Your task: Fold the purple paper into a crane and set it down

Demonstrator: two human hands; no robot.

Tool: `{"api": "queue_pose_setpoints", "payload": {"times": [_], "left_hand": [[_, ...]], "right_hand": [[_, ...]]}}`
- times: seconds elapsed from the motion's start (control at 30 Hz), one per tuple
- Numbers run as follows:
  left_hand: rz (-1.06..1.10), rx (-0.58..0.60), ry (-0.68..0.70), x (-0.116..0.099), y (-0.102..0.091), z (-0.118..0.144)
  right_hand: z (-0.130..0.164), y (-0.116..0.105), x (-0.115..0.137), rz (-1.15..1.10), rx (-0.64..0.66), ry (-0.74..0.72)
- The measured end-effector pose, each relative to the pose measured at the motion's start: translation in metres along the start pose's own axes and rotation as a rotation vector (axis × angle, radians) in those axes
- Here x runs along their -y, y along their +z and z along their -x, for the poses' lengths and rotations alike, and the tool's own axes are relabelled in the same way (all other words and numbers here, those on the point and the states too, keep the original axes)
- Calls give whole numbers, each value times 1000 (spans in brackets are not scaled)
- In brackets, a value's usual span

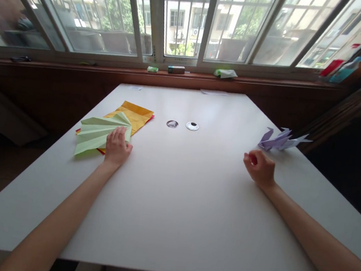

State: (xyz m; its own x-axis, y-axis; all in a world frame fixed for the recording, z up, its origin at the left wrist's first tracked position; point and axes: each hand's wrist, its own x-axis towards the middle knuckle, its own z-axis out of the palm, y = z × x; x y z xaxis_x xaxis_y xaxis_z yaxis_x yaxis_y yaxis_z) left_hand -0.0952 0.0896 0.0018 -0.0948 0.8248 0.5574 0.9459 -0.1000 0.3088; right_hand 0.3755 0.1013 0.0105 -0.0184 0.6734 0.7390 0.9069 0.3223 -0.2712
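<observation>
A pale green pleated paper (98, 131) is spread like a fan on the left of the table, over yellow and red sheets. My left hand (118, 146) is closed over its narrow end, fingers bent together and thumb out to the right. The yellow paper (136, 115) shows creases, and a bit of red paper (151, 118) peeks out beneath it. On the right, my right hand (259, 167) is curled into a loose fist with nothing visible in it. Just beyond it stand folded paper cranes, one purple (274, 142) and one paler (293, 142).
The white table (185, 205) has two round cable holes, a left one (172, 124) and a right one (192, 126). A white paper (214, 93) lies at its far edge. Small packets, including a green-white one (225, 73), and a small box (176, 70) sit on the windowsill.
</observation>
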Motion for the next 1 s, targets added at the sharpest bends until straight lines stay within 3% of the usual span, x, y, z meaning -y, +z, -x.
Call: {"api": "queue_pose_setpoints", "payload": {"times": [0.13, 0.4, 0.57, 0.67, 0.7, 0.8, 0.9, 1.0], "left_hand": [[-85, 17, -2, 14, 2, -1], [-97, -18, -37, 22, 2, -2], [-7, -99, 89, 0, -13, 3], [89, -19, 311, -36, -18, 16], [174, 36, 450, -50, -18, 21], [292, 319, 749, -86, -14, 38], [306, 560, 800, -103, -13, 49], [294, 629, 770, -106, -16, 51]], "right_hand": [[3, 0, 11, 8, -61, 14], [9, -1, 24, -14, -135, 17], [7, -1, 26, -47, -145, -33], [7, -1, 30, -71, -114, -85], [7, -1, 32, -80, -102, -102], [10, -4, 44, -114, -68, -149], [16, -7, 63, -172, 0, -214], [25, -8, 87, -245, 122, -309]]}}
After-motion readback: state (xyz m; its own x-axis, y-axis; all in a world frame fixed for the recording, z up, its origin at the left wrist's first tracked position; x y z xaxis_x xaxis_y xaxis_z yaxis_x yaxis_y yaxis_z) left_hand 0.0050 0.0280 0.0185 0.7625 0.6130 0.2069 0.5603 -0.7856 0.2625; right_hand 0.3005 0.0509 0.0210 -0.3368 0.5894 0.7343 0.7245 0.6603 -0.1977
